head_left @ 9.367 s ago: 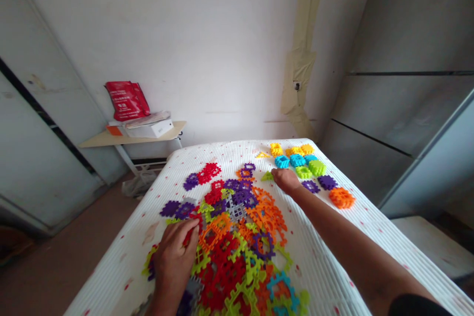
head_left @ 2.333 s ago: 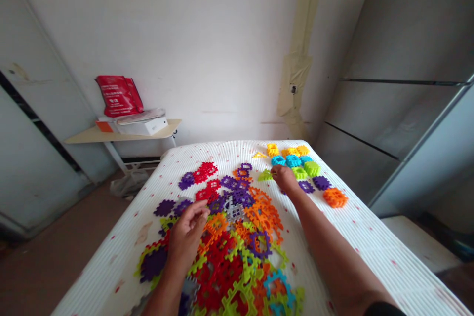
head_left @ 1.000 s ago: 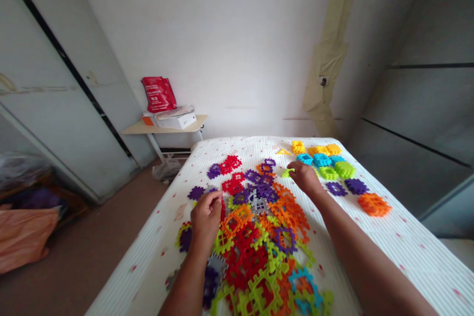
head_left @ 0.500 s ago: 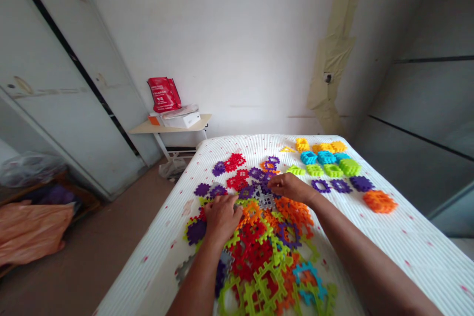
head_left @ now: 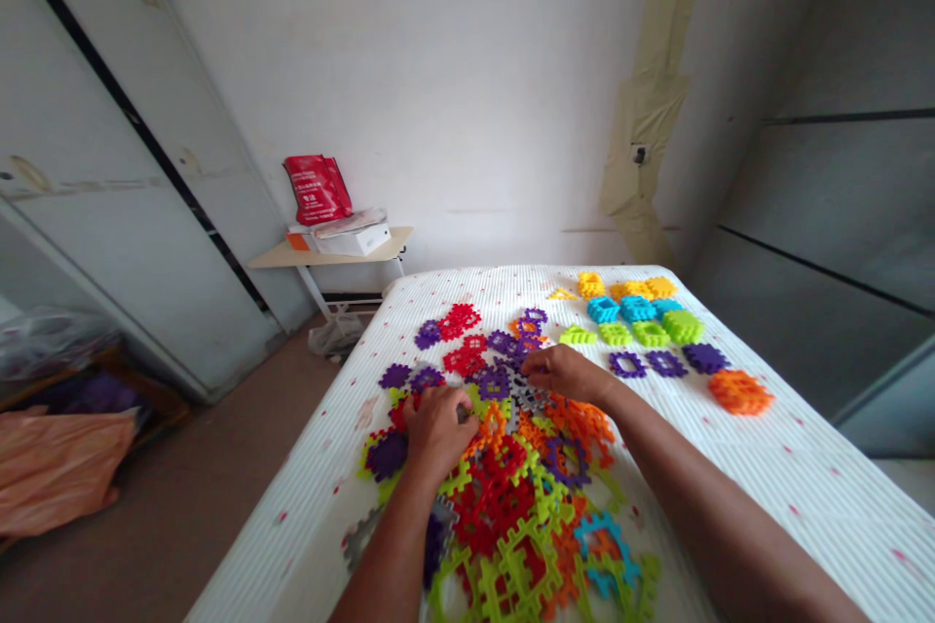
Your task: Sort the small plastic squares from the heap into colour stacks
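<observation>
A heap of toothed plastic building tiles in several colours covers the near part of the bed. My left hand [head_left: 436, 421] rests over the heap's left side, thumb apart from the curled fingers, with red tiles [head_left: 399, 414] beside it. An orange tile [head_left: 492, 421] lies tilted just right of its thumb. Across the heap, my right hand [head_left: 564, 372] has its fingers bent together above a grey tile [head_left: 527, 391], beside purple tiles [head_left: 504, 343]. What its fingertips hold, if anything, is hidden. A purple tile [head_left: 494, 383] with a patterned middle shows between the hands.
At the back right stand sorted stacks of yellow [head_left: 632, 290], blue [head_left: 637, 309], green [head_left: 683, 326], purple [head_left: 705, 357] and orange tiles [head_left: 740, 392]. Red tiles [head_left: 460, 320] lie at the back left. A side table [head_left: 270, 257] with a red bag [head_left: 319, 190] stands by the wall.
The purple tile and the orange tile between my hands have shifted and tilted. My right hand has moved slightly left, and the left thumb and fingers have changed their bend. The view has turned a little.
</observation>
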A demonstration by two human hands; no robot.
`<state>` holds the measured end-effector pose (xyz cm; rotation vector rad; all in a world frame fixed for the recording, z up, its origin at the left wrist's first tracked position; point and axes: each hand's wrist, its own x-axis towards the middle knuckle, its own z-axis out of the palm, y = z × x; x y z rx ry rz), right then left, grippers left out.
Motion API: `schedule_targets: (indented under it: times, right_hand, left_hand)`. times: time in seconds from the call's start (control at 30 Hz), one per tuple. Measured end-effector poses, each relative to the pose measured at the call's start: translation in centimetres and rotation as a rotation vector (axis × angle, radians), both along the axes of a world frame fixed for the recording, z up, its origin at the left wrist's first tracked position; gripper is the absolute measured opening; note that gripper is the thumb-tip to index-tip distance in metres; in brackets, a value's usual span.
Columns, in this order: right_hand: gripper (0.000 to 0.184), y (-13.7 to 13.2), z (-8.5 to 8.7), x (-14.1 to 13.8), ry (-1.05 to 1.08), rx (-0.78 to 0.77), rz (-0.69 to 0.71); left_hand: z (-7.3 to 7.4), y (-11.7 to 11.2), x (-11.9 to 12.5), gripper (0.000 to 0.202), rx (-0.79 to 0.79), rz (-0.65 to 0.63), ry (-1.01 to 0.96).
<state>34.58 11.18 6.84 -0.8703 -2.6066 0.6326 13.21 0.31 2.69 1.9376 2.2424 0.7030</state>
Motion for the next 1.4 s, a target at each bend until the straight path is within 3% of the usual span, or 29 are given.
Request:
schedule_targets:
  times: [0.27,0.57,0.73,0.83,0.97,1.07,1.23,1.4]
  right_hand:
    - [0.016,0.1,-0.2,-0.1,0.003,-0.085,-0.008]
    - [0.019,-1.5,-0.7,-1.5,0.086,-0.494,0.178]
    - [0.020,-1.6,-0.9,-2.0,0.177,-0.234,0.094]
    - [0.019,-1.5,-0.9,-1.9,0.253,-0.176,0.054]
    - [0.020,-1.9,-0.7,-2.2,0.361,-0.115,0.015]
    - [0.032,-2.7,-0.1,-2.6,0.403,0.092,0.036]
    - [0.054,-4.5,0.7,-3.3,0.194,0.439,0.052]
    - [0.052,-5.2,0.7,-3.9,0.022,0.569,0.030]
  left_hand:
    - [0.2,-0.2,0.0,0.005,0.034,-0.062,-0.012]
    - [0.4,-0.1,0.1,0.009,0.199,-0.120,-0.078]
    - [0.6,0.0,-0.3,0.012,0.249,-0.106,-0.172]
    - [0.5,-0.1,-0.4,0.021,0.269,-0.078,-0.257]
    - [0.2,-0.1,-0.3,0.024,0.268,-0.033,-0.622]
    - [0.2,0.0,-0.2,0.030,0.254,-0.024,-0.869]
    - [0.7,-0.3,0.0,0.032,0.283,0.001,-0.876]
    - [1.1,-0.5,0.4,0.036,0.222,0.005,-0.917]
